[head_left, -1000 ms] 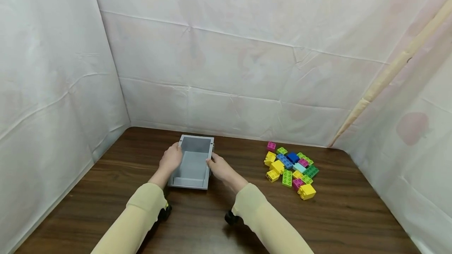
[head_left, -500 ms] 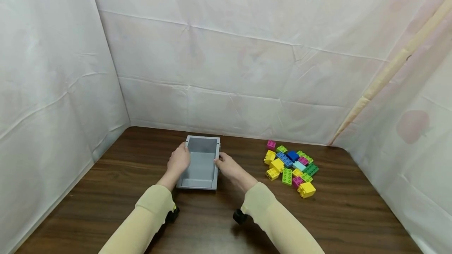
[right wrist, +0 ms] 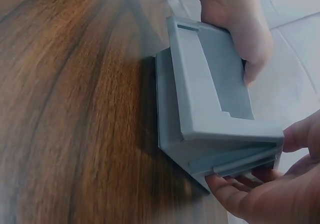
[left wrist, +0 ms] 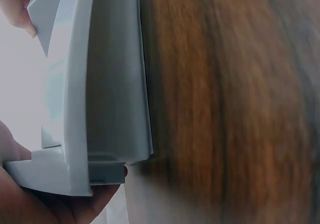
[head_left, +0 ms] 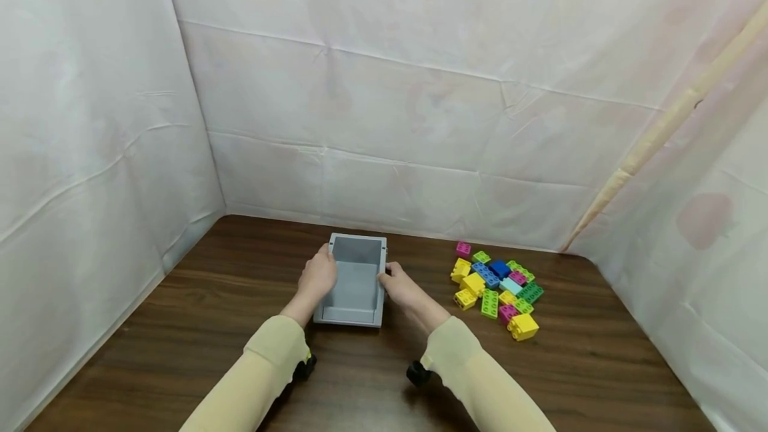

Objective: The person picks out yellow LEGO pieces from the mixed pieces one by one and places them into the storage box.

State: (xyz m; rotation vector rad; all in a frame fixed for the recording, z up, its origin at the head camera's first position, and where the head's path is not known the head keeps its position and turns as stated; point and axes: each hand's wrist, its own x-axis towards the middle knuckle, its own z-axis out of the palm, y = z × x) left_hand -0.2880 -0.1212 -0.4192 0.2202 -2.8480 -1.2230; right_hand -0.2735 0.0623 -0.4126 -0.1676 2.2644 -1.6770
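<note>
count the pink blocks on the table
3: one pink block farthest back, another pink block beside the pale blue block, a third pink block beside the nearest yellow block. Any underneath would be hidden.

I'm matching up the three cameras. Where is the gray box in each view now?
Head: the gray box sits below center, slightly left.
Left wrist: gray box on the left, running off the top edge.
Right wrist: gray box right of center.
Shared landmark: the dark wooden table.
</note>
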